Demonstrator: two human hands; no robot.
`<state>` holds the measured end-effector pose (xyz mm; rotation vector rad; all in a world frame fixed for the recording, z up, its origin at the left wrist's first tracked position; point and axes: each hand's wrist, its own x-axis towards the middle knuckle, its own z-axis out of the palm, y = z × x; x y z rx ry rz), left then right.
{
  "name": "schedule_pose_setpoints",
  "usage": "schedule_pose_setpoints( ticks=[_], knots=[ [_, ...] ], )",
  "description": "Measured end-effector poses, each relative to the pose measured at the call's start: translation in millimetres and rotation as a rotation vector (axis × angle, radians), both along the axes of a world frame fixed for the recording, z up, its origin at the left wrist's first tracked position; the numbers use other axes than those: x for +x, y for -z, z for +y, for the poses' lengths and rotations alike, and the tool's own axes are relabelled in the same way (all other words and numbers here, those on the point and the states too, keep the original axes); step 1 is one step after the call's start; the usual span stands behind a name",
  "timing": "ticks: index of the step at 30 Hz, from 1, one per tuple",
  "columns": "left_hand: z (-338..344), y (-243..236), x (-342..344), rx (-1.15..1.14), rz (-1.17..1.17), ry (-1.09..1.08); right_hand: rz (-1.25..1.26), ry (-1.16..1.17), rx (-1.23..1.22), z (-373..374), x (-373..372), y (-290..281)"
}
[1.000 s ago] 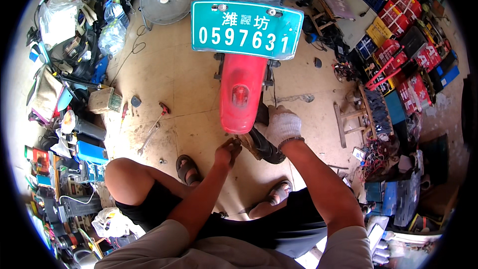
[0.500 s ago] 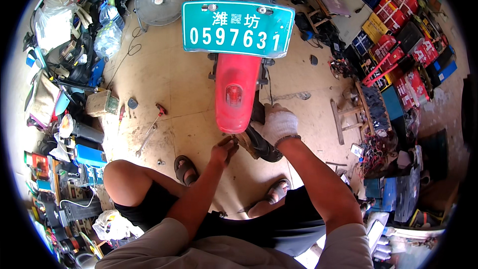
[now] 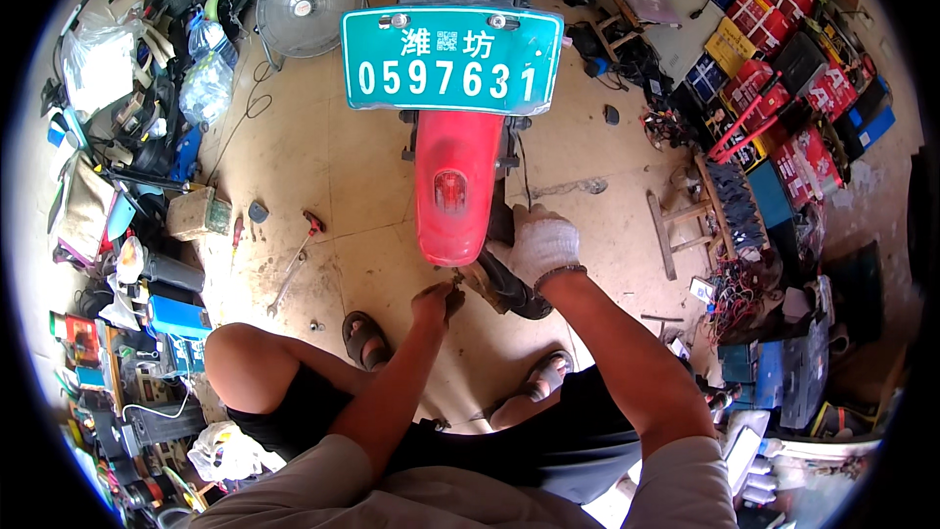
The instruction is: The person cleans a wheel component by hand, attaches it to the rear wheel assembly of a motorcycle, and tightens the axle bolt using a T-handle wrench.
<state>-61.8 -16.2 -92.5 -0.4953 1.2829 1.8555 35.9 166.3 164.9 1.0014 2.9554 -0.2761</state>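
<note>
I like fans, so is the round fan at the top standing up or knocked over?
Standing up. The round fan rests on its own base on the floor, with its wire grille facing outward. Whether it is spinning cannot be told.

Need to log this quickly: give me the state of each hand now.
Left hand: bare, fingers pinched at something small under the red fender; what it holds cannot be told.
Right hand: gloved, closed on the tyre.

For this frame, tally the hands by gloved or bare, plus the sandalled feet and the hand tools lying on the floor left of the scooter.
Gloved hand: 1, the right hand on the rear tyre
Bare hand: 1, the left hand under the red mudguard
Sandalled feet: 2
Floor tools: 2, red-handled tool, wrench
Total: 6
</note>
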Motion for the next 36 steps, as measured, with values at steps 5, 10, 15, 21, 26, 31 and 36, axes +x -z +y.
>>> schedule_pose_setpoints(
  ticks=[5, 10, 15, 21, 26, 31, 36],
  knots=[
    [8.8, -2.3, -2.0, -0.002, -0.102, 0.01, 0.005, 0.011, -0.024, 5.3, 2.3, -0.2],
    [5.0, 3.2, -0.7, 0.085, -0.189, -0.011, 0.001, 0.014, -0.052, 5.4, 1.3, -4.6],
    [5.2, -8.7, 5.3, 0.116, -0.077, 0.048, 0.021, 0.013, -0.061, 3.9, 1.4, -2.5],
    [15.3, -10.4, -0.6, 0.073, -0.008, 0.134, 0.028, 0.012, -0.062, 0.6, 1.1, -8.8],
    [12.6, 6.1, -0.5, 0.061, -0.088, 0.147, -0.025, -0.017, -0.261, 30.1, 5.7, 2.6],
    [1.3, 10.5, -9.3, 0.024, -0.161, 0.167, 0.083, 0.057, -0.624, 82.7, 14.7, 19.3],
    [-5.1, 31.8, -15.7, 0.074, -0.198, 0.159, 0.176, 0.337, -0.686, 152.8, 41.0, 94.4]
  ],
)
